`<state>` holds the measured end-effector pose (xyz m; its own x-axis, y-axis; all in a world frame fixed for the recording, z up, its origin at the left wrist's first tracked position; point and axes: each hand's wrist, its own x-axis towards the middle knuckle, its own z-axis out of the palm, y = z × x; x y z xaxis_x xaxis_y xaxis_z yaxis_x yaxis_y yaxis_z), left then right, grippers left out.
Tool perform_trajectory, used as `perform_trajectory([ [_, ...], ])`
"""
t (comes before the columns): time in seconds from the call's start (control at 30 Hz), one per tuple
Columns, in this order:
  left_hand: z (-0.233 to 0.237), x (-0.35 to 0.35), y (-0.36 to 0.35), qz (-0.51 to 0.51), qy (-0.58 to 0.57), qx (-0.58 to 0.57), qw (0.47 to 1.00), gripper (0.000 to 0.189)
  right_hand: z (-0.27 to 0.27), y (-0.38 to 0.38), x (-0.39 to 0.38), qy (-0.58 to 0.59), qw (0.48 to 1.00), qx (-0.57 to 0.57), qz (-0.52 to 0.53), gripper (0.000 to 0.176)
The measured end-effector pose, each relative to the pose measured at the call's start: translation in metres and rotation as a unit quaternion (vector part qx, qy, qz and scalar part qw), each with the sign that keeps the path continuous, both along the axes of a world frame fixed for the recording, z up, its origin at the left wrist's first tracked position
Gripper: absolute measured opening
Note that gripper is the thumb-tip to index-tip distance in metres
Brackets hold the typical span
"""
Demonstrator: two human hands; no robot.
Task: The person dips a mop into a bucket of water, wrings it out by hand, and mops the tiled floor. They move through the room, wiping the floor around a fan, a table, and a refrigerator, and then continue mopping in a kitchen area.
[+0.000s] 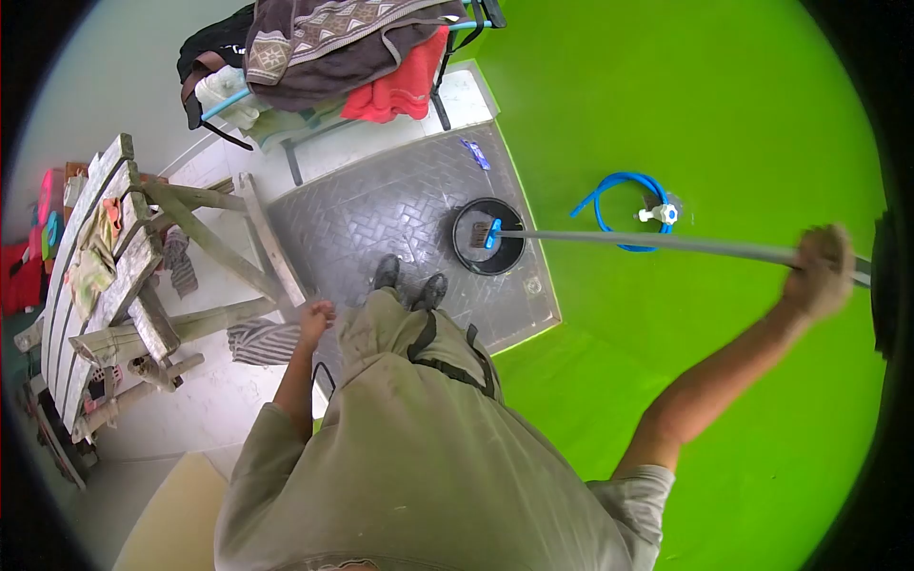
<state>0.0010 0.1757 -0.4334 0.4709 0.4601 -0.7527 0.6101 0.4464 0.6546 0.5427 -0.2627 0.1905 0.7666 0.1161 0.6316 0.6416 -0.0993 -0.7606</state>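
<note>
My right hand (821, 271), a little blurred, is wrapped round the upper end of a long grey pole. That pole belongs to a long-handled brush (657, 242), whose small blue head and brownish bristles sit down inside a round black bucket (524, 249). The bucket stands on the grey floor mat, to the right of my shoes. My left hand (317, 321) hangs by my left side with its fingers loosely bent and nothing in it. Closest to it is a striped grey cloth (262, 341).
A white tap (659, 213) with a coiled blue hose (600, 205) is on the green wall. Clothes (333, 57) hang on a rack at the top. A slatted wooden bench (119, 247) stands at left. A blue packet (475, 154) lies on the mat (367, 214).
</note>
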Motion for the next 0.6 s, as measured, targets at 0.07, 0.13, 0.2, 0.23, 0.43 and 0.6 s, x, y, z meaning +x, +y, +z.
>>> perform_trajectory([
  [0.07,0.005,-0.004,-0.004,0.006,0.005,0.003,1.0,0.019,-0.08,0.05,-0.011,0.028,0.992,0.014,-0.122,0.014],
  [0.13,0.02,-0.007,-0.009,0.019,0.032,0.006,0.999,0.019,-0.169,0.058,-0.004,0.032,0.993,0.022,-0.112,0.021],
  [0.2,0.024,-0.017,-0.009,0.02,0.045,0.003,0.999,0.019,-0.238,0.064,-0.012,0.096,0.984,0.117,-0.093,0.026],
  [0.23,0.026,-0.023,-0.012,0.02,0.05,0.0,0.999,0.019,-0.249,0.068,-0.017,0.096,0.981,0.126,-0.115,0.028],
  [0.43,0.025,-0.037,-0.02,0.006,0.076,0.001,0.997,0.016,-0.162,0.072,-0.011,0.081,0.982,0.098,-0.141,0.027],
  [0.6,0.029,-0.029,-0.011,-0.002,0.06,0.013,0.998,0.018,-0.11,0.086,-0.036,0.042,0.984,0.092,-0.149,0.029],
])
